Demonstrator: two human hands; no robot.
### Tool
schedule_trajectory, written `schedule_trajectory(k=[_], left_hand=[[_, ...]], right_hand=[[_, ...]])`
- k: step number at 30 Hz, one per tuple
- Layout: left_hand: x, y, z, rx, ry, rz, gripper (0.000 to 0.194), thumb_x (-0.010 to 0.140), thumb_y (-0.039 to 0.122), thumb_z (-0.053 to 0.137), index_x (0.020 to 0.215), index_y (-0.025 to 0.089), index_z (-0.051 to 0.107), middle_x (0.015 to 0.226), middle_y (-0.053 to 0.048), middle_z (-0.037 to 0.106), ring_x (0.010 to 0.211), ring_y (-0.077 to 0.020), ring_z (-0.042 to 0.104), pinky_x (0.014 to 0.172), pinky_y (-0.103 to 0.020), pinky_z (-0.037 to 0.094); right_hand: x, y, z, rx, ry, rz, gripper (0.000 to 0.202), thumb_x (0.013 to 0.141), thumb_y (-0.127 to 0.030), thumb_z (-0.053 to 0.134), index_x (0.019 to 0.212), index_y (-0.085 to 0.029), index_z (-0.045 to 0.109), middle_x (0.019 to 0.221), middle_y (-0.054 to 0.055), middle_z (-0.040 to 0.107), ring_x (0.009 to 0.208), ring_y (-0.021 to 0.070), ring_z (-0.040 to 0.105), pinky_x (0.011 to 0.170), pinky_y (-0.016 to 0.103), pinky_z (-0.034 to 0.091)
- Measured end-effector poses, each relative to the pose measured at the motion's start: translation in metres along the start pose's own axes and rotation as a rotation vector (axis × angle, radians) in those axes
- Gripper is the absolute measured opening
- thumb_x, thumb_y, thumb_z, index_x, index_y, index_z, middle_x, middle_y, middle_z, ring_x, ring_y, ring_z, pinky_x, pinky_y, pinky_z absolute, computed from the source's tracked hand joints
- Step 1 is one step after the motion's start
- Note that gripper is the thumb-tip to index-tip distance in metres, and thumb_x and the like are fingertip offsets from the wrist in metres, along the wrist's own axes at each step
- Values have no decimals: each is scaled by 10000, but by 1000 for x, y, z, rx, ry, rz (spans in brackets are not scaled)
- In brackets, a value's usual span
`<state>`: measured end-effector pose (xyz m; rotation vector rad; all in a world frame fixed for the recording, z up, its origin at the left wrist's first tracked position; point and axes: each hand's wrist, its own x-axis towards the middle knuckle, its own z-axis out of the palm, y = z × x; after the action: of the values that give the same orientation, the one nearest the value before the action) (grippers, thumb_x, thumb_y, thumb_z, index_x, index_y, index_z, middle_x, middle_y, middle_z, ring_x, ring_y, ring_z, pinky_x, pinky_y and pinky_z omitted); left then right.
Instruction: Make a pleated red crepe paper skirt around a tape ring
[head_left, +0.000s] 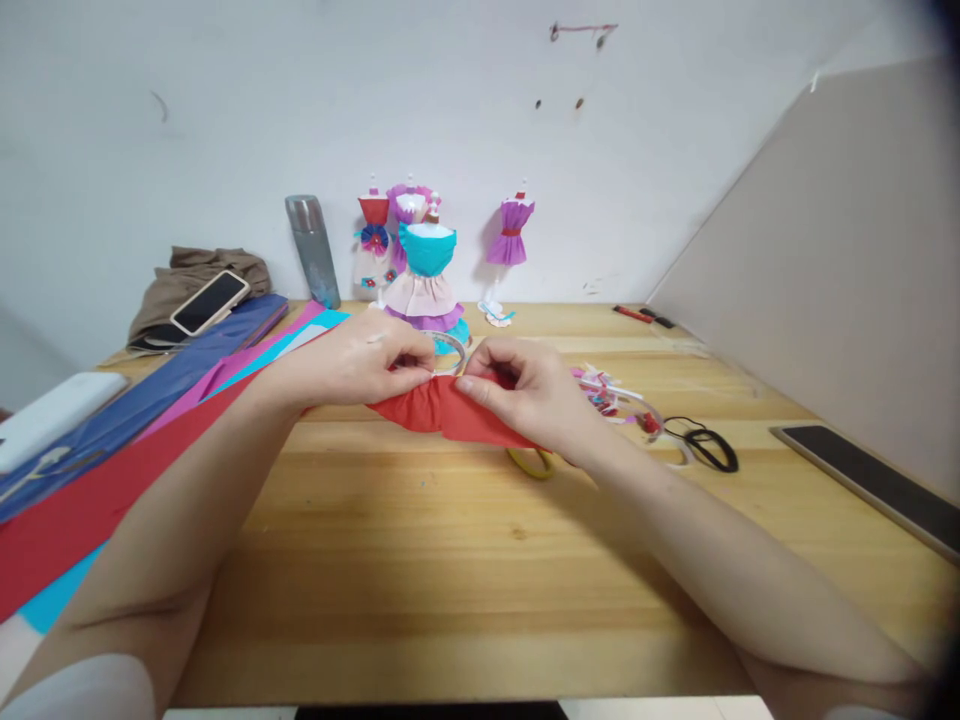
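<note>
A red paper strip (480, 418) is stretched between my two hands above the wooden table (420, 560). Its left part is gathered into small pleats, while the right part looks smoother. My left hand (371, 358) pinches the top edge at the pleats between thumb and fingers. Close beside it, my right hand (525, 388) is closed on the strip's upper edge, thumb in front. Just behind the hands lies a roll of clear tape (459, 345). Part of a yellow ring (531, 463) shows under the strip near my right hand.
Small mannequins in paper dresses (429, 255) and a flask (313, 250) stand by the wall. Coloured paper sheets (67, 510), a phone (211, 302) and a white box (60, 420) lie left. Scraps (600, 390), black bands (709, 448) and a dark-screened device (870, 480) are right.
</note>
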<state>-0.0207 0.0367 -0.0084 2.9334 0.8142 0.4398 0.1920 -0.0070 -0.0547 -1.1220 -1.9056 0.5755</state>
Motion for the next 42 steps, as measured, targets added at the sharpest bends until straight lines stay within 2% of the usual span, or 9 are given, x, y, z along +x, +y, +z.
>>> schedule_trajectory(k=[6,12,18,30,35,42], left_hand=[[0,3,-2,-45,6,-19,203,834,203,504,705,159,654,588,40,586,543,-82,463,555,-207,312],[2,2,0,-72,-22,-20,198,831,202,500,708,158,648,601,35,591,562,-89,479,561,-206,323],[3,3,1,-71,-64,-44,209,846,206,496,734,156,665,626,24,612,577,-96,494,565,-213,327],[3,-3,4,-71,-67,-38,241,868,249,490,735,151,666,638,11,619,592,-105,502,566,-221,326],[4,-2,5,-62,-93,-51,289,886,282,472,729,145,672,633,3,607,583,-109,494,547,-233,304],[4,-3,8,-69,-69,-33,291,894,297,477,732,149,669,636,3,599,589,-113,496,554,-235,323]], right_hand=[[0,7,6,-89,43,-30,223,803,-330,646,655,-195,547,627,-1,552,610,134,475,585,280,342],[-1,8,9,-135,46,-37,229,820,-328,663,668,-200,548,680,22,619,652,154,517,623,296,384],[-2,10,10,-208,81,-116,214,834,-291,666,681,-198,548,717,33,645,688,165,553,661,302,411],[-8,2,9,-292,75,-166,203,886,-303,629,714,-207,581,780,75,681,737,202,606,682,331,423],[-7,6,11,-311,88,-153,191,876,-292,628,710,-210,584,749,63,670,697,194,581,658,326,402],[-6,8,12,-311,84,-181,192,869,-259,646,703,-205,568,714,49,636,671,183,551,647,312,372]])
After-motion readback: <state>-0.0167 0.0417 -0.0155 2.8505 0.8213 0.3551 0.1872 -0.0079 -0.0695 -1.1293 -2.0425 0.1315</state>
